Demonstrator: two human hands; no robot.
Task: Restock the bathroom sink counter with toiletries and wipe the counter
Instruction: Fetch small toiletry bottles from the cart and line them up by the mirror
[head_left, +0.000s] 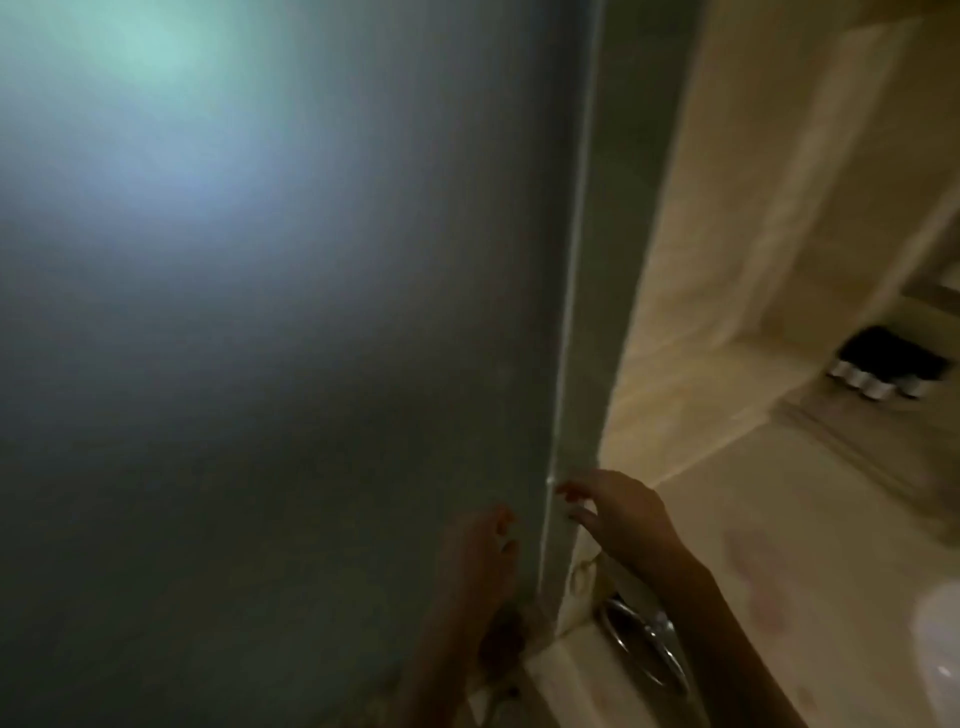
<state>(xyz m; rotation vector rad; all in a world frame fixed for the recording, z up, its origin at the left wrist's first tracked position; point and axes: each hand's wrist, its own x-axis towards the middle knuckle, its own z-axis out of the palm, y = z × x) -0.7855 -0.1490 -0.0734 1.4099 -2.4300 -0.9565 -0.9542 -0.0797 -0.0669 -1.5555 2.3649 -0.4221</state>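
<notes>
The fingers (571, 489) of the right hand (618, 514) are stretching out straight and slightly apart, holding nothing; their tips are reaching the pale vertical edge of the glass panel (311, 364), though blur is hiding whether they are actually touching it. The left hand (480, 556) is showing dim and grey on the other side of that edge, seemingly veiled by the frosted glass; its fingertips are lying close to the edge, and whether they are curling round it or merely resting there cannot be told.

The panel is filling the whole left and middle of the view, standing upright with a soft glow in its upper part; its edge is running from the top down to a spot between the two hands. To the right of it the counter (779, 519) is lying open and pale, bordered by a beige wall (727, 260). Far back at the right, well apart from both hands, a row of dark bottles (878, 366) with silvery ends is sitting on the counter; their labels are too smeared to read. Just below the right forearm a shiny metal ring (644, 644) is glinting, partly covered by the arm; a white basin (940, 639) is being cut off by the lower right corner.
</notes>
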